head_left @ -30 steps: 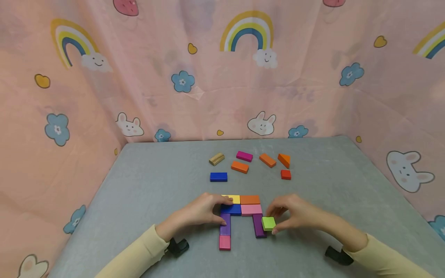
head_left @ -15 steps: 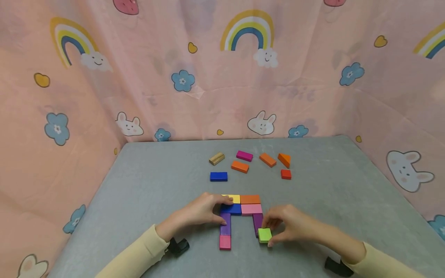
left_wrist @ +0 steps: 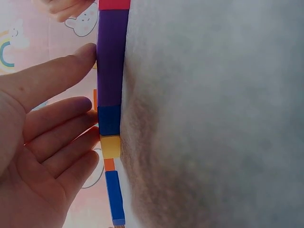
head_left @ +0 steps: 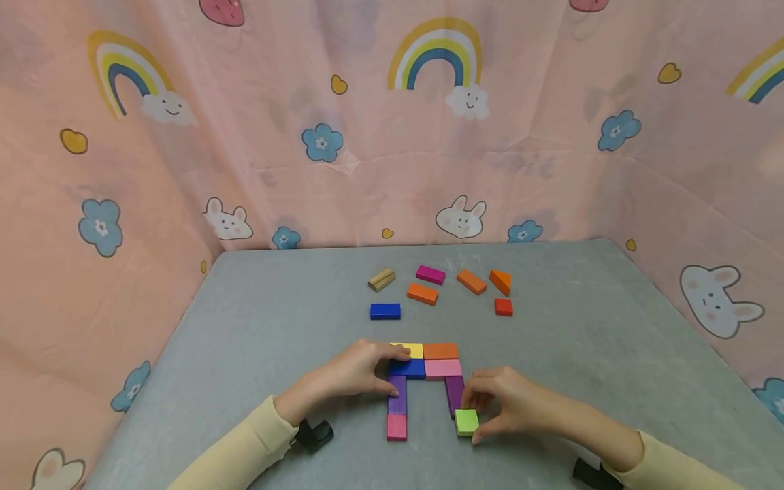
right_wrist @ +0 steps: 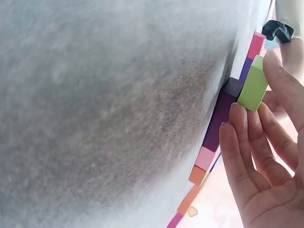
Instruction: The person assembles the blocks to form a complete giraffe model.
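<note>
My right hand (head_left: 511, 400) pinches a square lime-green block (head_left: 467, 422) between thumb and fingers. In the right wrist view the lime block (right_wrist: 254, 85) sits higher off the table than the dark purple block (right_wrist: 222, 116), close to its near end. My left hand (head_left: 358, 371) lies along the left side of the flat block layout, fingertips over the yellow block (head_left: 416, 351) and blue block (head_left: 407, 369), thumb at the violet block (head_left: 397, 395). Its fingers are relaxed in the left wrist view. An orange block (head_left: 441, 351), a light pink block (head_left: 444, 368) and a rose block (head_left: 396, 427) complete the outline shown.
Behind the layout lie loose blocks: a blue one (head_left: 385, 312), a wooden one (head_left: 382, 280), a magenta one (head_left: 431, 275), an orange triangle (head_left: 501, 282), a red one (head_left: 503, 307) and two orange ones. A patterned pink curtain (head_left: 392, 136) borders the grey table (head_left: 275, 306).
My right hand has moved the lime-green block toward me and slightly left, from beside the dark purple block to its near end. My left hand has stayed in place.
</note>
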A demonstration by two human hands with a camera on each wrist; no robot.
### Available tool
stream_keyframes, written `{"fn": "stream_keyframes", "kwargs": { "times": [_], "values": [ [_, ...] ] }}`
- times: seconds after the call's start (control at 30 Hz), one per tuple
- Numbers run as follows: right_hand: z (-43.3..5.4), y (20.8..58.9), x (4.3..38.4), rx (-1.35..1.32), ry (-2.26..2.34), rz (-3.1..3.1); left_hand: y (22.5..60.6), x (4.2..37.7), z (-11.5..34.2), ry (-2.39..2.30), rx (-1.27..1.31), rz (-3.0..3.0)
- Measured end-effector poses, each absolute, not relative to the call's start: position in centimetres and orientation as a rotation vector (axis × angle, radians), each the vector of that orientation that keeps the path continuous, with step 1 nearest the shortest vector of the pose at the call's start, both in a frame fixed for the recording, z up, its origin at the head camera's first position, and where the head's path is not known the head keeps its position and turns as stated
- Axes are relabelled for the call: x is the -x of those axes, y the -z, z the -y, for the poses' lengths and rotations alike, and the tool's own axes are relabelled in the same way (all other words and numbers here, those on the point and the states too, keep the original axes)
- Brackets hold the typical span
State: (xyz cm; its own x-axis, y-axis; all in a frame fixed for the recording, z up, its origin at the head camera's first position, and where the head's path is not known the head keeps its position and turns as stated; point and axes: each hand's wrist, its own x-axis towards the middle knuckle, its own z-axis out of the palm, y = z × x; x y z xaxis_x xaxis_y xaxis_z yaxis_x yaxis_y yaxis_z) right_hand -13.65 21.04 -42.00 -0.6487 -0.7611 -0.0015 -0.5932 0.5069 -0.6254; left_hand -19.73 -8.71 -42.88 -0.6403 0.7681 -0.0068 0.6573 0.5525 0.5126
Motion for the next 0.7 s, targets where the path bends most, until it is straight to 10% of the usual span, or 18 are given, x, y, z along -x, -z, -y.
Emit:
{"fn": "stream_keyframes", "kwargs": {
  "times": [0.7],
  "values": [
    [-21.96,42.65,13.1,1.182,0.812,-2.552,43.01,19.94,8.81,-0.699,-1.223,-2.544]
  ]
}}
